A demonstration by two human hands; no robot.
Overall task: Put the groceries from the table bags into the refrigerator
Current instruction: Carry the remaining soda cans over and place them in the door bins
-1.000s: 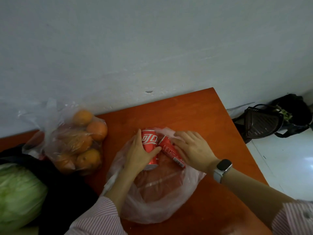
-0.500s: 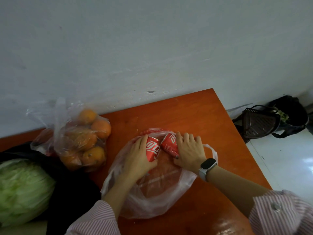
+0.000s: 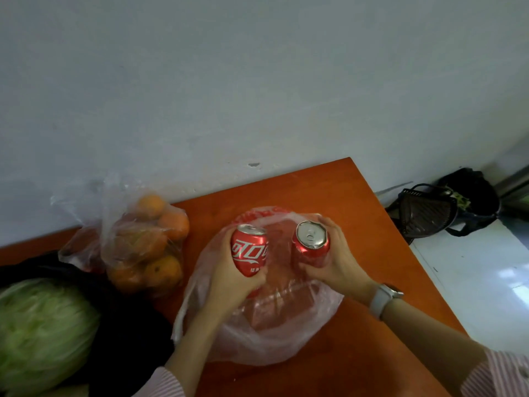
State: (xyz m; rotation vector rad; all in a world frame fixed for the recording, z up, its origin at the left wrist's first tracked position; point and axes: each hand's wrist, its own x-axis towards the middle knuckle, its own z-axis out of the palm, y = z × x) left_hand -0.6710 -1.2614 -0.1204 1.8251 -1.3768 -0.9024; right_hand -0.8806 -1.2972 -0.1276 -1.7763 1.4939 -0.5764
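Observation:
Two red soda cans are held upright above a clear plastic bag (image 3: 286, 333) on the orange table (image 3: 329, 190). My left hand (image 3: 229, 282) grips the left can (image 3: 249, 250), whose white logo faces me. The right can (image 3: 310, 242) shows its silver top and sits in the grip of my right hand (image 3: 335, 262), which wears a watch. The bag lies slack under both hands with nothing else plainly visible inside it.
A clear bag of oranges (image 3: 146, 247) stands left of the cans by the wall. A green cabbage (image 3: 40, 333) on a black bag (image 3: 126, 325) lies at the near left. Beyond the table's right edge, dark baskets and bags (image 3: 440, 210) sit on the white floor.
Both hands have lifted the two cans up out of the plastic bag and apart from each other; the cans now stand upright instead of lying tilted together.

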